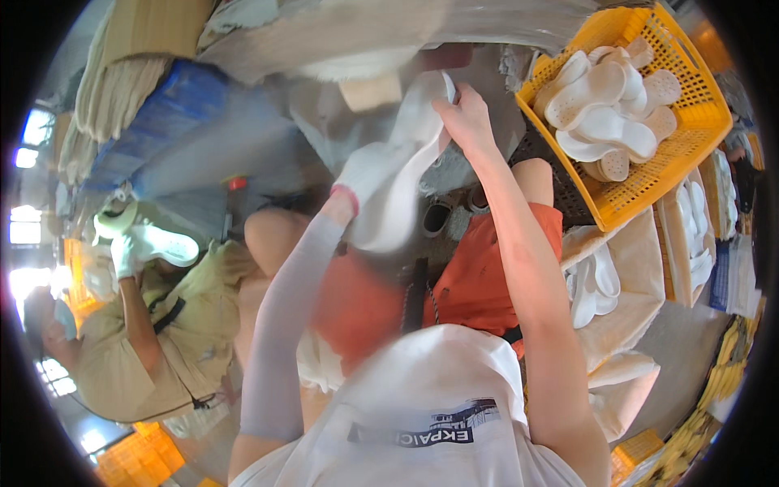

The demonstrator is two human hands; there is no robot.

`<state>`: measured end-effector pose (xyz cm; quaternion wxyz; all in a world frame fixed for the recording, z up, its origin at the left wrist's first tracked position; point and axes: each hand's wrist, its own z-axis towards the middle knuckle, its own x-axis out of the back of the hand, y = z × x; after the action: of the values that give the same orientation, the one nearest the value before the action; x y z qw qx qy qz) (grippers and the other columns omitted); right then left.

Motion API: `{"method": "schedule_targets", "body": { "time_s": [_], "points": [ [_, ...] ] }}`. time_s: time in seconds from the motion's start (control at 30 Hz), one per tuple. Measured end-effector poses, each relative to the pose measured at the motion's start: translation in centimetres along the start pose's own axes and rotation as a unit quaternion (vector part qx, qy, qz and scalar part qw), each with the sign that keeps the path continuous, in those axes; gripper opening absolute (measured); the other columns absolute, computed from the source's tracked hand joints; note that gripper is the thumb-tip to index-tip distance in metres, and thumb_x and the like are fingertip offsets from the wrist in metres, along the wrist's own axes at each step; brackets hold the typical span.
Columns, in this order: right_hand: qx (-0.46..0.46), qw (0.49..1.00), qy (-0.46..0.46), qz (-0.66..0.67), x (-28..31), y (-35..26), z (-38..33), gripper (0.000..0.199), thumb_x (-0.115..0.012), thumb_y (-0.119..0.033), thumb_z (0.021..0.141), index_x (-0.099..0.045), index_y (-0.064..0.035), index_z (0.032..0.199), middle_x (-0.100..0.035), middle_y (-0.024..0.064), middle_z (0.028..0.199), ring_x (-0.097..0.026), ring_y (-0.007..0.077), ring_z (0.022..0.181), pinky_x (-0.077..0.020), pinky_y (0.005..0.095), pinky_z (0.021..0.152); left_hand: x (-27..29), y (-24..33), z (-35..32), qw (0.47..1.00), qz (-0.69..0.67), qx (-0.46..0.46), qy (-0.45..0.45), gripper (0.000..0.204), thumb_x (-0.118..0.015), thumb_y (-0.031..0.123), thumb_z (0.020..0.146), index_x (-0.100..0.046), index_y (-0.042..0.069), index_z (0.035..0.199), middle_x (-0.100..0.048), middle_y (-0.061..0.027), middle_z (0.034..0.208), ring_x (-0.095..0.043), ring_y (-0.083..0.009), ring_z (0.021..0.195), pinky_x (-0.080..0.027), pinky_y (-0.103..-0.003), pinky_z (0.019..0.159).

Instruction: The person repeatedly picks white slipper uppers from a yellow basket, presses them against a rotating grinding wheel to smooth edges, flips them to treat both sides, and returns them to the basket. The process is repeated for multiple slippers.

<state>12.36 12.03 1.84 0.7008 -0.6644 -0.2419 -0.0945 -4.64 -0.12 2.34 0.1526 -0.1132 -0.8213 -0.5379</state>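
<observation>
In front of me, above my knees, is a long white shoe insole (423,166), tilted and blurred by motion. My right hand (469,122), bare, pinches its far end between thumb and fingers. My left hand (363,169), in a white glove with a pinkish cuff and a pale sleeve above it, is closed around the insole's middle. The glove's fingers are smeared and blend into the white piece, so where each finger lies is unclear. A yellow perforated basket (604,213) stands to the right of my right hand, heaped with white insoles (613,105).
At left sits a co-worker (162,341), whose gloved hand holds a white sole (166,245). More white soles (595,284) lie in a cream sack (629,312) beside my right arm. Folded cloth (109,81) and blue sheeting (166,122) lie far left. Yellow crates (139,456) stand low left.
</observation>
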Motion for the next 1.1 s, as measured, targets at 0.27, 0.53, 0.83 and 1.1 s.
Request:
{"method": "schedule_targets", "body": {
  "time_s": [0.27, 0.53, 0.83, 1.1],
  "points": [
    [0.011, 0.982, -0.141, -0.126, 2.8, -1.5, -6.1, 0.072, -0.065, -0.026, 0.087, -0.044, 0.0030, 0.150, -0.068, 0.0300, 0.118, -0.069, 0.0372, 0.112, -0.0508, 0.0411, 0.099, -3.3, -1.1, 5.1, 0.943, -0.329, -0.044, 0.009, 0.038, -0.059, 0.032, 0.106, -0.066, 0.000, 0.125, -0.071, -0.0062, 0.115, -0.067, -0.0160, 0.103, -0.056, -0.031, 0.086],
    [-0.332, 0.870, -0.043, 0.362, 6.2, 5.9, -19.2, 0.037, -0.063, -0.020, 0.103, -0.063, 0.0060, 0.130, -0.071, 0.0121, 0.121, -0.070, 0.0187, 0.105, -0.0557, 0.0312, 0.091, -12.9, -2.6, 2.9, 0.660, -0.710, 0.115, -0.218, 0.075, -0.044, 0.068, 0.102, -0.064, 0.001, 0.129, -0.068, -0.0125, 0.116, -0.064, -0.0225, 0.106, -0.053, -0.038, 0.097],
    [0.049, 0.998, -0.025, -0.034, 8.7, -2.5, -15.2, 0.044, -0.082, -0.017, 0.086, -0.060, 0.0041, 0.118, -0.070, 0.0192, 0.101, -0.071, 0.0339, 0.092, -0.0571, 0.0405, 0.080, -11.8, 4.5, 10.2, 0.731, -0.674, 0.098, -0.045, 0.054, -0.053, 0.063, 0.101, -0.064, 0.011, 0.111, -0.068, -0.0088, 0.093, -0.067, -0.0257, 0.082, -0.057, -0.043, 0.076],
    [0.194, 0.979, -0.057, 0.027, 8.6, 2.7, -16.2, 0.046, -0.081, -0.010, 0.085, -0.062, 0.0043, 0.125, -0.071, 0.0213, 0.114, -0.072, 0.0336, 0.100, -0.0575, 0.0392, 0.086, -10.6, 6.3, 6.9, 0.756, -0.645, 0.110, 0.020, 0.063, -0.041, 0.067, 0.103, -0.062, 0.008, 0.099, -0.065, -0.0119, 0.076, -0.065, -0.0297, 0.061, -0.055, -0.046, 0.055]
  ]
}}
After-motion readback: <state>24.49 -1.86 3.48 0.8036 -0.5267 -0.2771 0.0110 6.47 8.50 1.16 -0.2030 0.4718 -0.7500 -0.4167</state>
